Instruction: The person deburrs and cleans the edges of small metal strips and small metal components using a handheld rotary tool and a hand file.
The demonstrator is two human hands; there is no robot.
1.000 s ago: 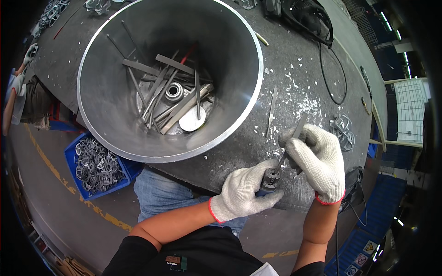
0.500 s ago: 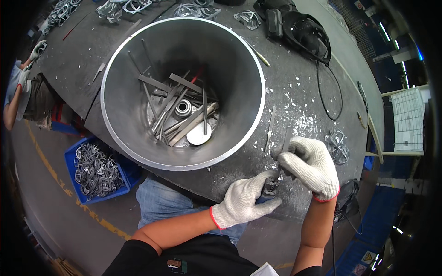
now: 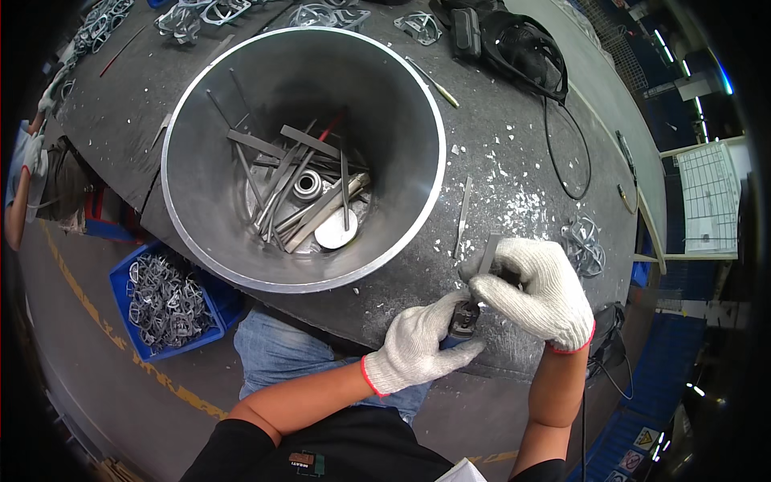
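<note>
My left hand (image 3: 416,344), in a white knit glove, is closed around a hand tool with a dark metal head (image 3: 463,319) and a bit of blue body below it. In my gloved right hand (image 3: 540,291) a flat grey metal strip (image 3: 489,252) is pinched between thumb and fingers. The strip's lower end meets the tool's head or lies just above it; the fingers hide exactly how. On the table just beyond lies another thin flat strip (image 3: 463,217) among white chips. Left of my hands stands a wide metal drum (image 3: 438,181) with flat bars and files (image 3: 310,140) inside.
A blue bin (image 3: 124,309) full of small metal frames stands below the table's left edge. At the back are a black mask (image 3: 522,52) with a cable and several metal frames (image 3: 418,28). More frames (image 3: 583,247) lie at right. A co-worker's gloved hand (image 3: 34,153) is far left.
My view has shifted slightly, so the drum and table sit a little further left. My right hand has brought the strip slightly closer to the tool's head; both grips stay closed.
</note>
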